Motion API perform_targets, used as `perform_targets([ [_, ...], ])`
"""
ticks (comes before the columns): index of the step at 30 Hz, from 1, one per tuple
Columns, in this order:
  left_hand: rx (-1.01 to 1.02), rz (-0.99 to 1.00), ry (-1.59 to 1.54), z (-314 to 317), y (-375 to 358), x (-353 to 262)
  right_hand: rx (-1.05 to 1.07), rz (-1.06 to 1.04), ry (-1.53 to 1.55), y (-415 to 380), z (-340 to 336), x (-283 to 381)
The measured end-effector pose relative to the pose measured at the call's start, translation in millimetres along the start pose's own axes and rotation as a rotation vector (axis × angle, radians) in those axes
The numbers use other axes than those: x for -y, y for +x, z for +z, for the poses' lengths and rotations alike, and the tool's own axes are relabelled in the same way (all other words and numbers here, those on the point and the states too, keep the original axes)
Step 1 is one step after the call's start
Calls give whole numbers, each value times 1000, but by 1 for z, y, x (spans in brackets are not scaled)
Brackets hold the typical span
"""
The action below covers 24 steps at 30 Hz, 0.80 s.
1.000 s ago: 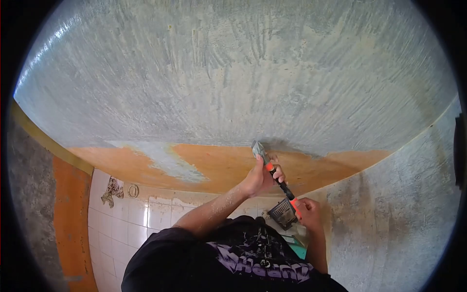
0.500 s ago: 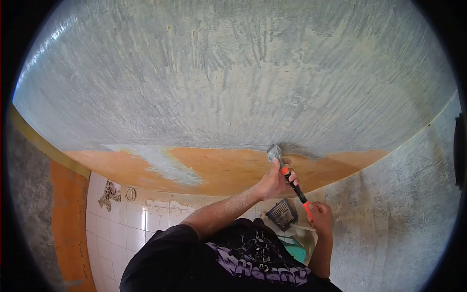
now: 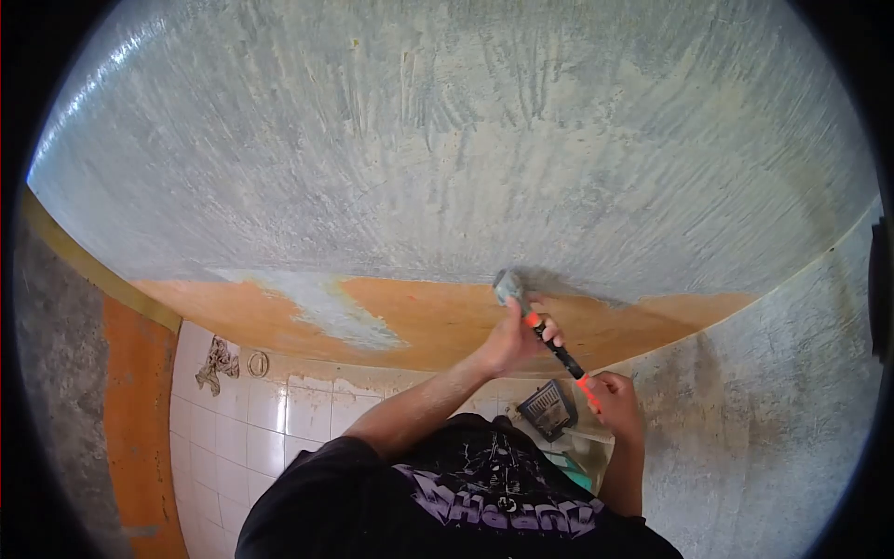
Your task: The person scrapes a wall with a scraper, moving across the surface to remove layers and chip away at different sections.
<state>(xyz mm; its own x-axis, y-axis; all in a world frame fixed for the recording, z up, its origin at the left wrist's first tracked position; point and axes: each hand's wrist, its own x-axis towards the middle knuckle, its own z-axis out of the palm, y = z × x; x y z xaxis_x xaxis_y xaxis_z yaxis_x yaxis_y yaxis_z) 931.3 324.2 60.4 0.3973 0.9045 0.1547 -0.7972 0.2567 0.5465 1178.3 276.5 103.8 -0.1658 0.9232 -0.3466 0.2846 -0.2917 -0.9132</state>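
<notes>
A scraper with a black and orange handle point(image 3: 556, 349) slants across the front of me, its grey head point(image 3: 508, 287) up against the wall. My left hand point(image 3: 510, 343) is closed around the upper handle, just below the head. Lower down, my right hand point(image 3: 615, 403) grips the orange end. The head meets the wall point(image 3: 466, 205) near the line where rough grey surface gives way to an orange band point(image 3: 428, 312). Motion blurs the head, so its edge is hard to make out.
Below on the tiled floor point(image 3: 223, 419) lie a crumpled rag point(image 3: 217, 365) and a ring-shaped object point(image 3: 258, 363). A dark slotted tray point(image 3: 548, 410) and a teal container point(image 3: 570, 469) are near my right side. Another grey wall point(image 3: 745, 410) closes in on the right.
The scraper's head has shifted slightly left along the wall and tilted, with my left hand moving along. My right hand still holds the handle's end.
</notes>
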Motion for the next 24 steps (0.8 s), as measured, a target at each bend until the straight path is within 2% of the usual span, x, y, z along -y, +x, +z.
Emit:
perform_targets([
  [1, -31, 18, 25, 3, -4, -11, 19, -30, 2, 6, 6, 2],
  [4, 106, 38, -42, -10, 3, -4, -25, 56, 64, -6, 12, 1],
  [7, 101, 15, -141, -3, 8, 1, -33, -2, 48, -17, 6, -4],
  [10, -54, -68, -122, 17, 13, 5, -102, -47, 45, -19, -18, -21],
  [13, -82, -33, -139, 29, 18, 7, -92, -96, -11, -19, -26, -22],
  [16, -76, 99, -263, 25, 15, 8, -62, -180, -9, -6, -9, -21],
  [21, -238, 165, -250, 38, 10, 6, 97, -145, 28, -15, 5, -22],
  [24, -258, 168, -231, 46, 19, 18, 321, 110, 335, -15, -11, -27],
])
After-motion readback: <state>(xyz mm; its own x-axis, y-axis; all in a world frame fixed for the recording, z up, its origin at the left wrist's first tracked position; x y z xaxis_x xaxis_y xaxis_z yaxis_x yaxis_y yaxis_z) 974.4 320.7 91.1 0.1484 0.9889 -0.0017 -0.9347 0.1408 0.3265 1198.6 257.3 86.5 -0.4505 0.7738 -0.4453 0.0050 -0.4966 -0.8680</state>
